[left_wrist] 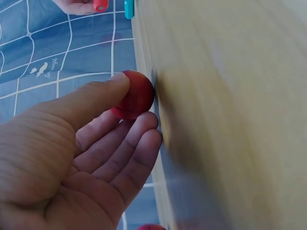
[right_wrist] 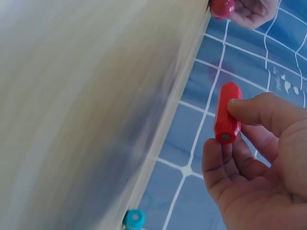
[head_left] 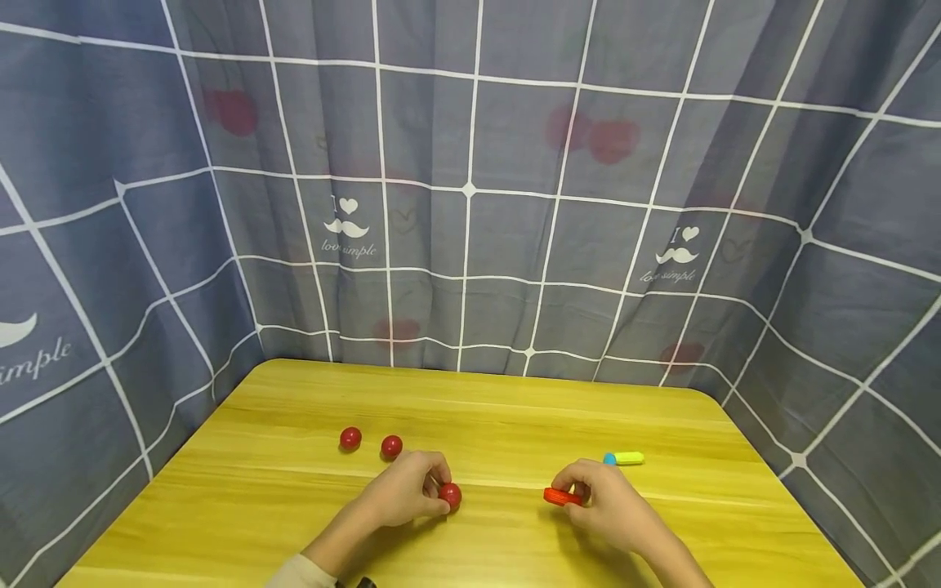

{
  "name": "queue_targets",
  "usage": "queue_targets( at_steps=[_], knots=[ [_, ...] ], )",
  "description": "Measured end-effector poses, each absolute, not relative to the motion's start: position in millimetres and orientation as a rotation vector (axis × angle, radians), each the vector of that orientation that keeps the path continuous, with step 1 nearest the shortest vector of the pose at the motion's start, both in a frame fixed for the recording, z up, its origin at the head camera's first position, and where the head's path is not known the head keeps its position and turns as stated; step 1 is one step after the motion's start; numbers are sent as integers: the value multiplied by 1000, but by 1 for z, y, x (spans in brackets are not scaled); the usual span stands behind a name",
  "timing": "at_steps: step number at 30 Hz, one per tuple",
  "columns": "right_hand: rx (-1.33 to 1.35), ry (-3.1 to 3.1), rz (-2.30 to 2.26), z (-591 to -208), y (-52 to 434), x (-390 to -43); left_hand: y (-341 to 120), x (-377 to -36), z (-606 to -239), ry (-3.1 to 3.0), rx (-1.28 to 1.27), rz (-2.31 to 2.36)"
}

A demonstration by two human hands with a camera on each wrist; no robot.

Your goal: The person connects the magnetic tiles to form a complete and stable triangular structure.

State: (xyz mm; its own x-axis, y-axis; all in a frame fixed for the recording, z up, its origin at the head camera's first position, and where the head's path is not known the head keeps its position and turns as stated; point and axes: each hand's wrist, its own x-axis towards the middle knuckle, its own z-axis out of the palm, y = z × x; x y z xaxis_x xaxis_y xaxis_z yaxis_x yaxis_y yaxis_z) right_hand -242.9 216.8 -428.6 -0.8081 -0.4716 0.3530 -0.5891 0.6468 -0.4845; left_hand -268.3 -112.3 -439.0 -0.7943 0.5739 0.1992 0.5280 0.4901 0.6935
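Note:
My left hand pinches a glossy red ball low over the wooden table. In the left wrist view the thumb presses one side of the ball and the fingers curl under it. On the right, my right hand grips a short red stick between thumb and fingers. The right wrist view shows this stick as faceted, with a small grey spot on its end. Two more red balls, one further left and one nearer the left hand, lie on the table.
A short yellow-green stick with a blue end lies just beyond the right hand. The yellow wood-grain table has rounded far corners. Grey curtains with white grid lines hang behind it and along both sides.

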Motion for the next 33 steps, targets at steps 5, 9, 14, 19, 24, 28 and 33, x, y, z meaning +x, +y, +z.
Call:
queue_targets(
  at_steps=[5,9,14,19,24,28,33],
  knots=[
    [892,-2657,933,-430,206,-245,-114,-270,-438,2660,981,1197],
    [887,-2684,962,-430,197,-246,-114,-270,-440,2659,985,1192],
    [904,-2692,980,-432,188,-247,-113,-272,-441,2665,986,1182],
    [946,-2677,971,-432,179,-248,-111,-270,-441,2672,993,1179],
    [952,-2696,991,-431,171,-249,-110,-269,-441,2672,999,1179],
    [974,-2693,1007,-430,165,-249,-110,-268,-440,2673,997,1181],
    [991,-2700,1019,-430,158,-249,-110,-267,-439,2678,996,1159]
  ],
)
